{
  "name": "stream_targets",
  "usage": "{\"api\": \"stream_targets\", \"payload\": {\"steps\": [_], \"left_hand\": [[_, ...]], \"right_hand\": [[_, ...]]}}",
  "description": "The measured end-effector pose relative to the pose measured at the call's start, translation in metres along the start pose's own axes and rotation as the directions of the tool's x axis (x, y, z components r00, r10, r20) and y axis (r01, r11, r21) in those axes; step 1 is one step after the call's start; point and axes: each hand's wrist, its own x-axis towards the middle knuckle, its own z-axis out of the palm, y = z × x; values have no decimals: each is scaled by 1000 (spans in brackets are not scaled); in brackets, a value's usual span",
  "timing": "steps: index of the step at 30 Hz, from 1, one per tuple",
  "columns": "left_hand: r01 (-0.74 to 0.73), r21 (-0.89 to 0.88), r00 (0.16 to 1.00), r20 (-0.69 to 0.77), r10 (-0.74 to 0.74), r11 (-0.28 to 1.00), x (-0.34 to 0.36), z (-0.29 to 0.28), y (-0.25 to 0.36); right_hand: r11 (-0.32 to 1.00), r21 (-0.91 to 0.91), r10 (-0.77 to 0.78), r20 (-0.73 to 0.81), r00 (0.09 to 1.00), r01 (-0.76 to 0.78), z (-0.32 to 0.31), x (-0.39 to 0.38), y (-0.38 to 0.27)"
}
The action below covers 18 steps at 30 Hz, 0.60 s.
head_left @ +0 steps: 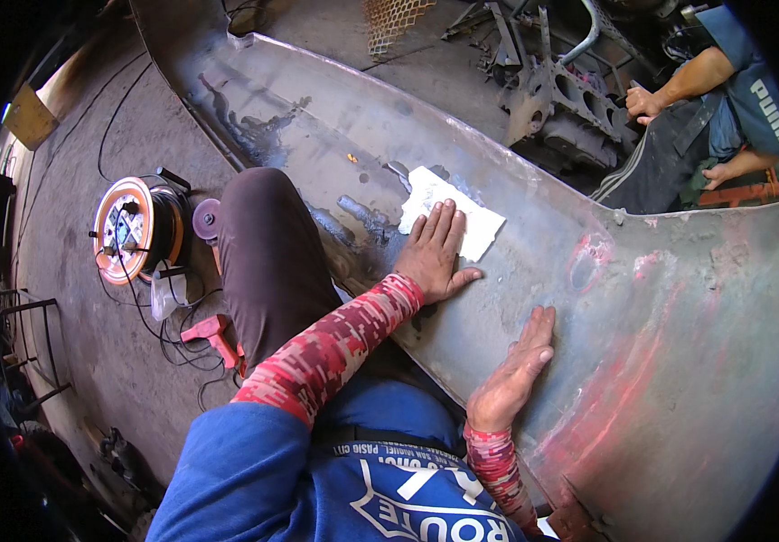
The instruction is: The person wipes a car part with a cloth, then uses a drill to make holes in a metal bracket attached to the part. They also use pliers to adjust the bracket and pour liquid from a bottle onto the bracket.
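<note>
A large curved sheet-metal panel (507,316), grey with red paint traces, stretches across in front of me. My left hand (436,246) lies palm down on it, fingers stretched out, partly over a white sheet of paper or cloth (482,233). The fingers press flat on the sheet without wrapping it. Dark wet-looking smears (358,212) mark the metal to the left of the sheet. Nearer to me, my right hand (511,370) rests on the panel with its fingers extended, holding nothing. Both my forearms wear red patterned sleeves.
On the floor at left are an orange cable reel (123,230), a tool with a purple disc (207,219), a red power tool (215,338) and loose cords. Beyond the panel lie a metal engine block (570,99) and wire mesh (394,23). Another person (737,108) sits at upper right.
</note>
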Motion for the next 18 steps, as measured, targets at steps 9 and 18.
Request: {"api": "stream_targets", "payload": {"steps": [9, 18], "left_hand": [[-26, -6, 999, 44, 27, 1000, -2, 1, 6], [-109, -69, 991, 66, 114, 992, -10, 2, 17]], "right_hand": [[990, 70, 122, 15, 992, -123, 1, -1, -6], [990, 87, 112, 6, 994, -112, 2, -1, -8]]}}
